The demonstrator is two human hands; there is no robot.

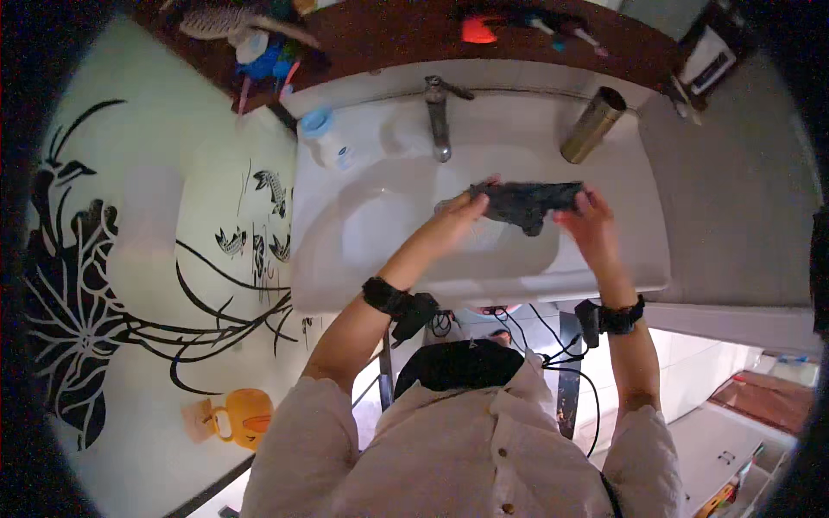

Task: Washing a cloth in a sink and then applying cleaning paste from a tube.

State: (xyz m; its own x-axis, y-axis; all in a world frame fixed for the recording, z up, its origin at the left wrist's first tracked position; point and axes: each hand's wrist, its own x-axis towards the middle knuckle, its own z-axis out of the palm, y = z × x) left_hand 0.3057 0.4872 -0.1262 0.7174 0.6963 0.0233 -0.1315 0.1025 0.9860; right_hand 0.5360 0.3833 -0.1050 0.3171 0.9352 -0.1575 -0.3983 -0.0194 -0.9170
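A dark, wet-looking cloth point(528, 202) is stretched between my two hands above the right part of a white washbasin point(388, 288). My left hand point(467, 206) grips its left end, and my right hand point(589, 210) holds its right end, somewhat blurred. A bunched part of the cloth hangs down in the middle. Behind the hands stands a metal faucet point(438, 123) with its spout over the basin; whether water runs cannot be told. Straps with small black devices are on both wrists.
A white bottle with a blue cap point(329, 137) stands at the basin's back left, and a metallic cylinder point(593, 125) at its back right. A dark reddish shelf point(388, 39) with small items runs behind. Black cables point(550, 359) hang below the basin's front edge.
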